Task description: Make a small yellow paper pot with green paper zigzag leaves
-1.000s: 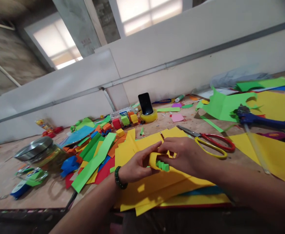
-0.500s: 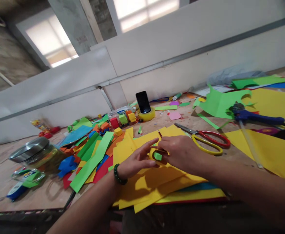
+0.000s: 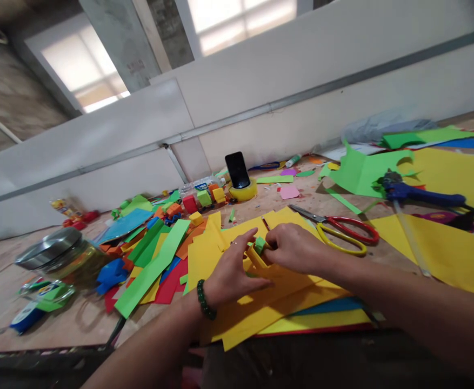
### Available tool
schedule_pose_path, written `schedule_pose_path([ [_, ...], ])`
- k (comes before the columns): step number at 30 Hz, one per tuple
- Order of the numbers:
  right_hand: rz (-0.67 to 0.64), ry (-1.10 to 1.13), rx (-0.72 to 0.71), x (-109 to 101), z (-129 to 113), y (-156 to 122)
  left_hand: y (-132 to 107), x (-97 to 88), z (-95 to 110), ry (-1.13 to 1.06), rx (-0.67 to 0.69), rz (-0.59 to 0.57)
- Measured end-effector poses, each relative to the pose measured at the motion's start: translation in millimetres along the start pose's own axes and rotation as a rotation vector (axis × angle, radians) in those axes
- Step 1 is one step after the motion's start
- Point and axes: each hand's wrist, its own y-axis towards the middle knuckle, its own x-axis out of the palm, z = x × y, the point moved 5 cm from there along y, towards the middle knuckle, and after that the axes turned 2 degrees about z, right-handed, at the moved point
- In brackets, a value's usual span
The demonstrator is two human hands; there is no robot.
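A small folded yellow paper piece with a green paper block at its upper end is between my hands. My right hand is closed, its fingertips pinching the piece from the right; the exact grip is partly hidden. On the other side, my left hand curves around it with thumb and fingers spread apart. Below both hands lies a pile of yellow paper sheets. Just beyond my right hand, a pencil shows partly.
Scissors with red and yellow handles lie right of my hands. Farther right is a blue glue gun. A phone leans upright on a tape roll. Colored paper strips and a lidded jar are to the left.
The yellow piece has tipped, so its green block now points up and away. My left hand has turned, with its thumb swung out to the right and away from the piece.
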Motion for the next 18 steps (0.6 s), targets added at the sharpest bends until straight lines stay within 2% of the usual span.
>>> schedule_pose_path([
  [5,-0.008,0.034,-0.015,4.5,-1.3,0.7,0.8,-0.3,-1.1,0.067,0.065,0.109],
  [10,-0.107,0.166,-0.066,-10.8,-3.9,-1.9,3.6,-5.7,-3.7,-0.142,0.030,0.119],
  [13,-0.019,0.293,-0.140,-28.0,0.9,-2.1,4.8,-6.0,-3.6,-0.285,-0.015,0.061],
  [15,0.058,0.357,-0.246,-37.3,1.5,-4.0,5.0,-6.0,-2.9,-0.328,-0.033,0.036],
  [18,0.115,0.365,-0.383,-42.2,-3.4,-9.2,4.7,-4.5,-1.7,-0.350,-0.019,0.001],
])
